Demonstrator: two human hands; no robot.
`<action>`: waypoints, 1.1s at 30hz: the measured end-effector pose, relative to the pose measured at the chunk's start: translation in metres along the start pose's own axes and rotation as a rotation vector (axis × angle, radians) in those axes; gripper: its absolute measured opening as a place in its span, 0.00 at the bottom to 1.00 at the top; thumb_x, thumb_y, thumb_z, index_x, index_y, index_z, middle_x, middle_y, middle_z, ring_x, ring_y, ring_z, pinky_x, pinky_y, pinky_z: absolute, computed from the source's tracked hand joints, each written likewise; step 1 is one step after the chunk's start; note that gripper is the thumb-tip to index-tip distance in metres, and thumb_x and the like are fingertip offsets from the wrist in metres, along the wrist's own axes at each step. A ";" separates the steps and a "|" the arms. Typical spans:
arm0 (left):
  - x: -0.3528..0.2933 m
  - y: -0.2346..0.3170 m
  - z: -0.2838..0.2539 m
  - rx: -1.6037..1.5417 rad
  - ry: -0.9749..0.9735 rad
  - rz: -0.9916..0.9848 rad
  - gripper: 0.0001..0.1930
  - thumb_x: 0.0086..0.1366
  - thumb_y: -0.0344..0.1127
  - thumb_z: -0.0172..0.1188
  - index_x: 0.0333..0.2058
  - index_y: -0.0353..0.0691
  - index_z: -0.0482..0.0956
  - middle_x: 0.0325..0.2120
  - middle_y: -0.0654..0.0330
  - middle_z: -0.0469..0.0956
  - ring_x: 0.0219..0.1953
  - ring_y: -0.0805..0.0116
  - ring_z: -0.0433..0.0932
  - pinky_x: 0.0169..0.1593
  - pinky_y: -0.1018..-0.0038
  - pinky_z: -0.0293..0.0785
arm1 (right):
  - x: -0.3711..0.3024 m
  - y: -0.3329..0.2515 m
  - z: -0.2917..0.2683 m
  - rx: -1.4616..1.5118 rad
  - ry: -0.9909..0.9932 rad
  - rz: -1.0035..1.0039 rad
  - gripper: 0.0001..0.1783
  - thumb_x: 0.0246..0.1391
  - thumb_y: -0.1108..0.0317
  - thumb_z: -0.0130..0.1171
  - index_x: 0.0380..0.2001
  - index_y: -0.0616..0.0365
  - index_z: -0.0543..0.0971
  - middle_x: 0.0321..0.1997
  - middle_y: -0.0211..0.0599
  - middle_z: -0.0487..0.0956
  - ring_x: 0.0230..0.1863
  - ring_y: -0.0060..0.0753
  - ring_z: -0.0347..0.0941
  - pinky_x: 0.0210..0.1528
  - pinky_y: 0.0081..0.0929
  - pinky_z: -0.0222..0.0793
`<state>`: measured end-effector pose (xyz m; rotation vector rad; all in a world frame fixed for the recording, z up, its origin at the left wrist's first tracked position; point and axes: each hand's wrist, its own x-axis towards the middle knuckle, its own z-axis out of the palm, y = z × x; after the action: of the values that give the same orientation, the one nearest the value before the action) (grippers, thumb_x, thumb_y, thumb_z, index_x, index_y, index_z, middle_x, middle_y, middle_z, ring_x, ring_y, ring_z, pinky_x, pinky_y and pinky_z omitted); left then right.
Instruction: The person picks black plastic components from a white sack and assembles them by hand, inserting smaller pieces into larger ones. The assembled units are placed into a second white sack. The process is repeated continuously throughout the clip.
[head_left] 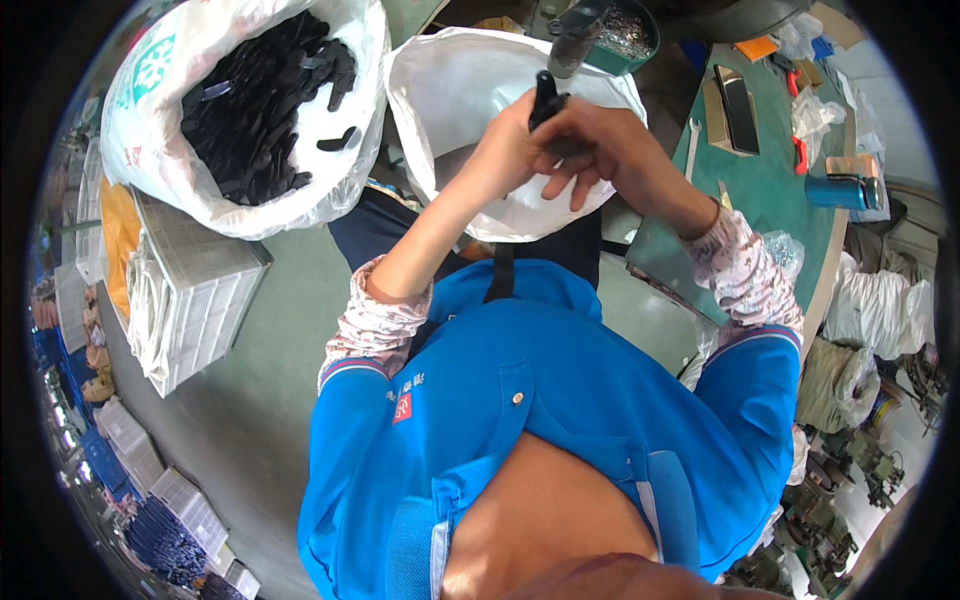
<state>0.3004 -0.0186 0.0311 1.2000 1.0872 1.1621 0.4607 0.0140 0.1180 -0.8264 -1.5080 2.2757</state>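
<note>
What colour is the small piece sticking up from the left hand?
Black; the piece shows best in the head view, above the left hand.

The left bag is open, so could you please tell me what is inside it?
A heap of black pieces shows in the left bag, with a small pale strip on top and one piece lying apart. Anything beneath the top layer is covered.
</note>
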 end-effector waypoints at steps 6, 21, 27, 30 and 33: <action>-0.003 0.010 -0.018 -0.828 0.114 -0.187 0.15 0.59 0.25 0.59 0.45 0.37 0.70 0.34 0.57 0.74 0.38 0.64 0.76 0.48 0.59 0.78 | -0.017 0.016 -0.019 -0.157 0.202 -0.135 0.21 0.60 0.62 0.54 0.51 0.64 0.68 0.33 0.44 0.79 0.27 0.28 0.79 0.24 0.17 0.72; -0.003 0.015 0.004 -1.160 0.260 0.192 0.16 0.57 0.15 0.55 0.41 0.39 0.68 0.39 0.56 0.70 0.46 0.64 0.71 0.58 0.53 0.69 | 0.019 0.068 0.005 0.230 0.455 -0.254 0.15 0.62 0.60 0.50 0.44 0.59 0.75 0.33 0.28 0.74 0.30 0.18 0.70 0.29 0.16 0.64; -0.006 0.016 -0.003 -1.086 0.234 0.183 0.16 0.63 0.26 0.55 0.48 0.35 0.65 0.43 0.48 0.69 0.50 0.56 0.71 0.60 0.56 0.68 | 0.016 0.033 -0.019 -0.042 0.522 -0.431 0.15 0.59 0.64 0.55 0.44 0.63 0.74 0.40 0.37 0.79 0.34 0.30 0.80 0.26 0.15 0.69; -0.006 0.019 -0.007 -1.116 0.271 0.079 0.13 0.65 0.31 0.52 0.47 0.34 0.66 0.45 0.45 0.69 0.51 0.52 0.71 0.58 0.55 0.71 | 0.013 -0.013 -0.035 -0.213 0.571 -0.552 0.16 0.58 0.65 0.54 0.47 0.63 0.74 0.37 0.38 0.79 0.32 0.26 0.79 0.23 0.13 0.65; -0.012 0.026 -0.008 -0.956 0.274 0.014 0.13 0.66 0.35 0.52 0.45 0.34 0.67 0.47 0.43 0.70 0.52 0.49 0.71 0.52 0.58 0.76 | 0.027 -0.075 -0.025 -0.186 0.604 -0.526 0.15 0.59 0.69 0.51 0.46 0.68 0.72 0.22 0.35 0.78 0.13 0.19 0.70 0.10 0.13 0.60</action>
<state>0.2898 -0.0298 0.0562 0.3049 0.5596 1.6169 0.4490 0.0776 0.1704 -0.9189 -1.4311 1.3664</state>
